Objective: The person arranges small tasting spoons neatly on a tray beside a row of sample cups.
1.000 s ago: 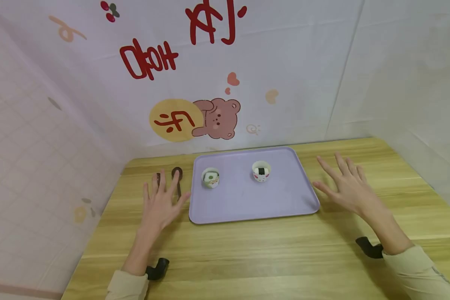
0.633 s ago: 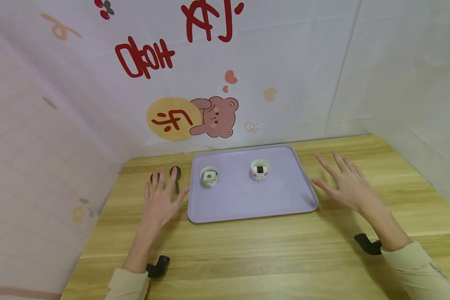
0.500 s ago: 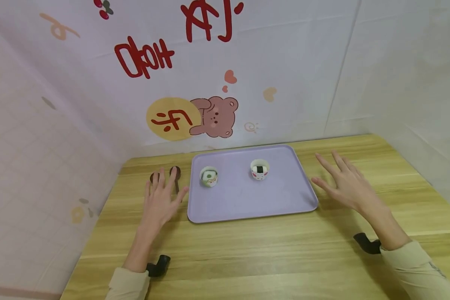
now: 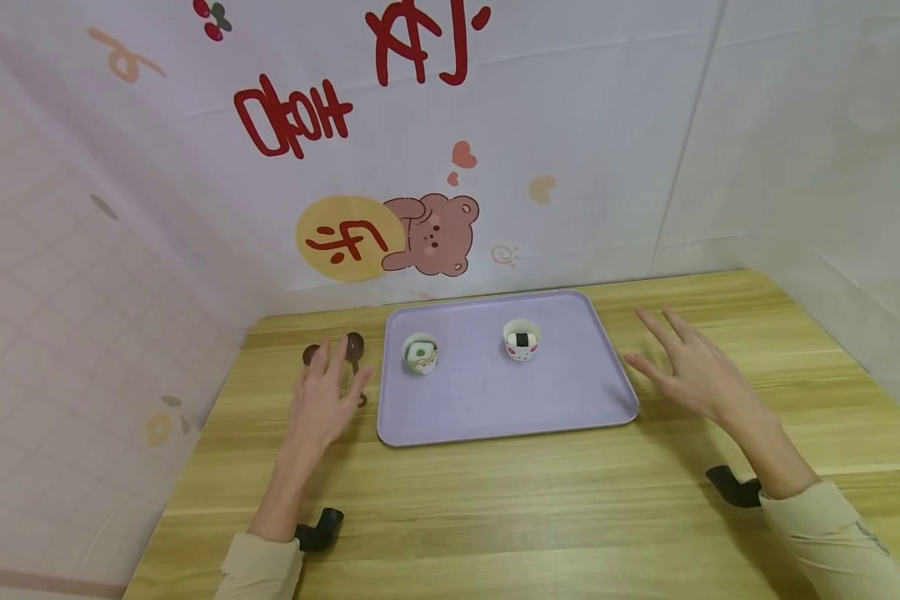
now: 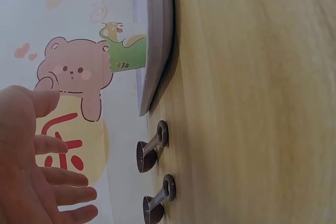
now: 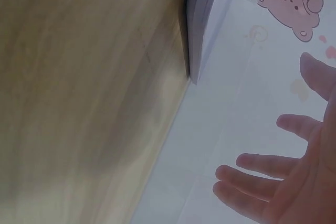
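Observation:
My left hand [image 4: 322, 408] hovers over the left side of the table with fingers loosely spread, holding nothing. Beneath and just beyond its fingertips lie two dark brown measuring scoops [image 5: 147, 156] with ring-ended handles; in the head view the hand partly covers them. Right of that hand is a lilac tray [image 4: 495, 417]. On it stand a paper cup [image 4: 422, 365] holding a pale green block with a green dot, and another paper cup [image 4: 522, 352] with a white block banded in black. My right hand [image 4: 701, 379], fingers apart and nothing in them, hovers beyond the tray's right edge.
The wood-grain table [image 4: 495, 508] meets a white printed cloth [image 4: 600, 150] at the back, close behind the tray. Pale cloth walls also stand at left and right. A black bent piece [image 4: 321, 531] shows by the left wrist, another [image 4: 733, 487] by the right.
The left hand's fingers have drawn slightly together, and its thumb has moved in, uncovering a scoop's ring end. The right hand's fingers have closed up a little. Tray and cups stay put.

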Demonstrator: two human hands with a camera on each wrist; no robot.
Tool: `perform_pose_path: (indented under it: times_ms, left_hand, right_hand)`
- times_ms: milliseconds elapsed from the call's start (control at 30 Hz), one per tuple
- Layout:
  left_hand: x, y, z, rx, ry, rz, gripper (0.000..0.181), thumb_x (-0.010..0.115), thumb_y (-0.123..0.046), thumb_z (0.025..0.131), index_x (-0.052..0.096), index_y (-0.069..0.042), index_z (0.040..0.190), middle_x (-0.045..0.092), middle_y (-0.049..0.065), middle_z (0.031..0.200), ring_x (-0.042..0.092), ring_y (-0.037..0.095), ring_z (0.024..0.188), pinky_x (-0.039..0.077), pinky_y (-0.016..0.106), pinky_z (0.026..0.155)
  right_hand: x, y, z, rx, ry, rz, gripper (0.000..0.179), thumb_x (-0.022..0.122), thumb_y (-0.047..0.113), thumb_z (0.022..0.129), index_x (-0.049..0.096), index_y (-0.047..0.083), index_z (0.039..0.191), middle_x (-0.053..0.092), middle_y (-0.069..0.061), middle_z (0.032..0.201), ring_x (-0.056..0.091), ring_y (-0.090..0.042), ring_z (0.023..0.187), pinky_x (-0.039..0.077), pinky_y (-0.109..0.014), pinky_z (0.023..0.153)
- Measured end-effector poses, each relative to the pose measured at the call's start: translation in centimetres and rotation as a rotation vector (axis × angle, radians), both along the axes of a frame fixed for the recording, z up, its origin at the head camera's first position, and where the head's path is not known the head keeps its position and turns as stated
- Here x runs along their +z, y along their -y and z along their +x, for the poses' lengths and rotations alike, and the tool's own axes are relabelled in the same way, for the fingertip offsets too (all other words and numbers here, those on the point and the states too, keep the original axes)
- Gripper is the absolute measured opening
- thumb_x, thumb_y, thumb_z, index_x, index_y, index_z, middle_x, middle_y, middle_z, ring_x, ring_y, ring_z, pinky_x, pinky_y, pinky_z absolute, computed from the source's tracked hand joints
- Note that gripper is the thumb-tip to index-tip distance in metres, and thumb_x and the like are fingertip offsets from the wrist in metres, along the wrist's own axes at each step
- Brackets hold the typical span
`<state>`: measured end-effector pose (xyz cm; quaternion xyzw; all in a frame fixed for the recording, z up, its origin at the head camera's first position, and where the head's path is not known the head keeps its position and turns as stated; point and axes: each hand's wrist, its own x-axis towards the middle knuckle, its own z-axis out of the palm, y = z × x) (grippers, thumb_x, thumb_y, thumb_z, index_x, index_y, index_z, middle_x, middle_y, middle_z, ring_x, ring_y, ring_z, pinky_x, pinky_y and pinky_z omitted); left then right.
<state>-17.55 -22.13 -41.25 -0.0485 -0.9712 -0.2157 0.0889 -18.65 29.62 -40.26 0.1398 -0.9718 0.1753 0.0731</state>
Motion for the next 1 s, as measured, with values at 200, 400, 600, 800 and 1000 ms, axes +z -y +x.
perform_pose_path:
  times_ms: [200,400,600,800,1000]
  left_hand:
    - [-0.1,0.1,-0.2,0.013,-0.015,0.055,0.073,0.044,-0.051,0.105,0.027,-0.005,0.158,0.024,0.033,0.158,0.037,0.061,0.132,0.033,0.073,0.104]
    - [-0.2,0.2,-0.3,0.008,-0.001,0.109,0.07,0.046,-0.045,0.106,0.027,-0.002,0.157,0.029,0.032,0.156,0.038,0.058,0.134,0.035,0.071,0.104]
    - [-0.2,0.2,-0.5,0.009,0.02,0.175,0.068,0.047,-0.043,0.107,0.027,-0.003,0.157,0.03,0.032,0.155,0.033,0.056,0.138,0.033,0.07,0.107]
    - [-0.2,0.2,-0.7,0.031,0.041,0.218,0.068,0.046,-0.044,0.106,0.028,-0.001,0.156,0.031,0.031,0.155,0.034,0.052,0.139,0.031,0.067,0.11]
    - [-0.3,0.3,-1.0,0.046,0.047,0.26,0.067,0.047,-0.04,0.107,0.027,0.0,0.156,0.033,0.031,0.153,0.045,0.048,0.13,0.038,0.065,0.106]
  right_hand:
    - [0.0,0.0,-0.3,-0.001,0.031,-0.039,0.08,0.057,0.05,0.101,0.019,0.015,0.162,0.027,-0.038,0.154,0.032,-0.065,0.131,0.028,-0.079,0.099]
    - [-0.1,0.1,-0.4,0.001,0.032,-0.056,0.082,0.057,0.048,0.101,0.016,0.013,0.162,0.032,-0.036,0.152,0.034,-0.062,0.131,0.029,-0.078,0.1]
    - [-0.1,0.2,-0.5,-0.013,0.061,-0.07,0.081,0.054,0.049,0.102,0.015,0.011,0.162,0.032,-0.038,0.151,0.035,-0.062,0.131,0.03,-0.077,0.1]
    - [-0.3,0.1,-0.9,-0.012,0.089,-0.091,0.081,0.052,0.049,0.103,0.014,0.009,0.162,0.032,-0.039,0.15,0.047,-0.059,0.123,0.034,-0.076,0.098]
    - [-0.4,0.0,-1.2,-0.008,0.11,-0.122,0.08,0.052,0.048,0.103,0.017,0.003,0.16,0.033,-0.038,0.15,0.057,-0.054,0.114,0.04,-0.074,0.092]
